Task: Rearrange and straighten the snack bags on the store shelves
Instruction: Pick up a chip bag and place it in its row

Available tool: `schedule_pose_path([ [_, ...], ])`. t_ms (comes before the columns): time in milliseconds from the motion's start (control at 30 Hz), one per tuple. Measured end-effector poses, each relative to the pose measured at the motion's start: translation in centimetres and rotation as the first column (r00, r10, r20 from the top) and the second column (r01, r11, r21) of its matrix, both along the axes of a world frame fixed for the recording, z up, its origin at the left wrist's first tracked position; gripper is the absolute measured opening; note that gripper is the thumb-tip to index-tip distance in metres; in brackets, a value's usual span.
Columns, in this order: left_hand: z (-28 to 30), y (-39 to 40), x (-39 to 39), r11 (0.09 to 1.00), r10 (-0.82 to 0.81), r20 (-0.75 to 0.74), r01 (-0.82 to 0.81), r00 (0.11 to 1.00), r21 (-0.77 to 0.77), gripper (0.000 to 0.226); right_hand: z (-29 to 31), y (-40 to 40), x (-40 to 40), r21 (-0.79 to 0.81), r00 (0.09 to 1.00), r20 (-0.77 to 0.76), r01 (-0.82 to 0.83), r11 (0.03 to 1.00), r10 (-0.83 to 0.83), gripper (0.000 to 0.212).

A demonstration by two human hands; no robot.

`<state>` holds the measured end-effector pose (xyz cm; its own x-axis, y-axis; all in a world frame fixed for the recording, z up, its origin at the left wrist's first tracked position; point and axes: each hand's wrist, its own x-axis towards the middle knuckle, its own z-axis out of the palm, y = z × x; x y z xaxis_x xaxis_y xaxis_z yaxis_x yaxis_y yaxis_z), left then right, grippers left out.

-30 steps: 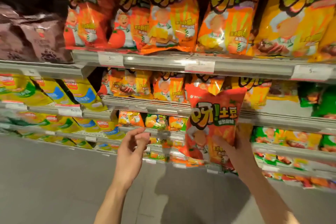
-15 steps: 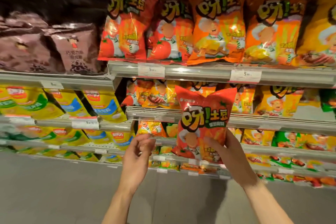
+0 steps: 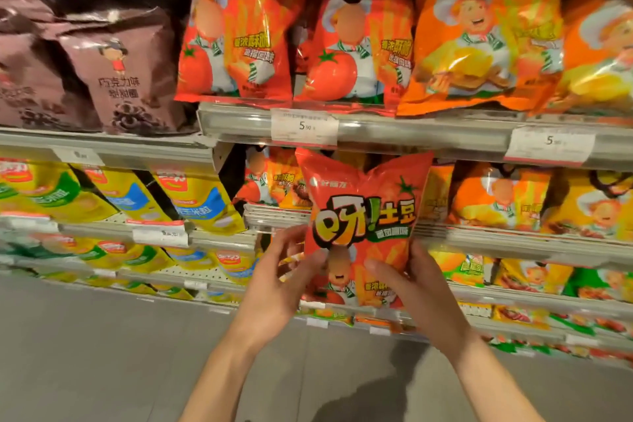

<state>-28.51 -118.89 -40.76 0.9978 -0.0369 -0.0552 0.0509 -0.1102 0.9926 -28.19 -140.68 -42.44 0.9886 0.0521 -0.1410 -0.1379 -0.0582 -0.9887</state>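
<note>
A red tomato-flavour snack bag (image 3: 363,212) is held upright in front of the shelves, just below the upper shelf rail (image 3: 428,135). My right hand (image 3: 416,291) grips its lower right edge, thumb across the front. My left hand (image 3: 277,284) touches its lower left edge with fingers curled around it. Two matching red bags (image 3: 239,44) (image 3: 356,51) stand on the shelf above, next to orange bags (image 3: 479,38).
Brown chocolate snack bags (image 3: 120,75) fill the upper left shelf. Yellow chip bags (image 3: 191,199) lean on the left middle shelves. Orange and yellow bags (image 3: 496,199) sit on the right middle shelf, green ones lower. Grey floor (image 3: 102,353) lies below.
The view has moved closer to the shelves. The red bag has risen toward the upper rail, and my left hand has come in from the left to touch its lower edge.
</note>
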Motion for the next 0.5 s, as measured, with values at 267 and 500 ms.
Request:
schedule_pose_path([
  [267,-3.8,2.1,2.2,0.997,-0.014,0.023,0.016,1.0,-0.077,0.053,-2.0,3.7,2.5,-0.013,0.999,0.021,0.043,0.999,-0.043,0.056],
  [500,-6.8,4.5,2.7,0.995,0.063,0.035,-0.06,0.997,-0.083,0.047,-4.4,6.5,4.0,0.016,0.997,0.038,-0.068,0.998,0.067,0.047],
])
